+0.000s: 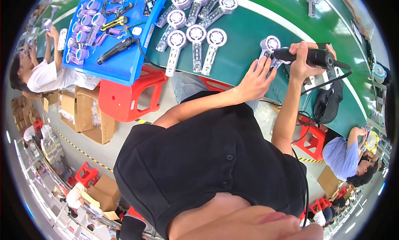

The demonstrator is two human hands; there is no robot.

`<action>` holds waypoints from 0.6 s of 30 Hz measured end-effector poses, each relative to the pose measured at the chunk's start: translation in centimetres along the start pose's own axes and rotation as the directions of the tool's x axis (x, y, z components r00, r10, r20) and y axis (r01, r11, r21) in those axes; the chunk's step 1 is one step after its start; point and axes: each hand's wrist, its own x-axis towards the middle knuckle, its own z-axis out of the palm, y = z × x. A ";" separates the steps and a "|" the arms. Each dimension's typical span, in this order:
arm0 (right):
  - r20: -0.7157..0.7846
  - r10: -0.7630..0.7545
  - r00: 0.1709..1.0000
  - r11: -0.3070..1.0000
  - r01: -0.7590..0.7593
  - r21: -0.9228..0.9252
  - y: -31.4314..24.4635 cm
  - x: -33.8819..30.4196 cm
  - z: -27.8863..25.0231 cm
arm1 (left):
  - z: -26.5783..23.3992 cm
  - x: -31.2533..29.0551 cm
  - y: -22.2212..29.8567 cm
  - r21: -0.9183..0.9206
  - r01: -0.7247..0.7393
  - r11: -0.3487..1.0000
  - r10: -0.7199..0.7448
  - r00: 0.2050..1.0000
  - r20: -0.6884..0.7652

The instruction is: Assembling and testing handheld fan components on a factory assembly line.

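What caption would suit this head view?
Left hand at a small fan, right hand gripping a black corded tool, above a green table.

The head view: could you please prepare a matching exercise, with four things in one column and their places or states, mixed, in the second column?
Things:
1. left hand
2. large red stool
3. right hand
4. blue tray

Places or states:
A. wrapped around a black electric screwdriver
B. contains purple fan parts
C. fingers placed at a handheld fan
D. directly below the tray in the picture

Pairs: 1-C, 2-D, 3-A, 4-B
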 end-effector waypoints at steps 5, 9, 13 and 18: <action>-0.074 0.004 0.997 1.000 -0.003 0.011 -1.3 0.4 -1.1 | -0.2 0.2 0.2 -0.097 0.031 0.995 -0.033 0.999 -0.019; -0.183 -0.071 0.981 0.987 0.043 -0.154 -5.6 2.9 -6.4 | -2.5 2.6 -0.5 -0.207 0.082 0.975 -0.107 0.988 -0.114; -0.236 -0.128 0.963 0.960 0.061 -0.273 -7.7 3.8 -10.5 | -2.6 10.1 -3.2 -0.238 0.096 0.966 -0.145 0.969 -0.198; -0.286 -0.028 0.958 0.977 -0.035 -0.211 -6.3 3.3 -11.8 | 4.6 20.9 -7.5 -0.048 0.196 0.979 -0.193 0.980 0.054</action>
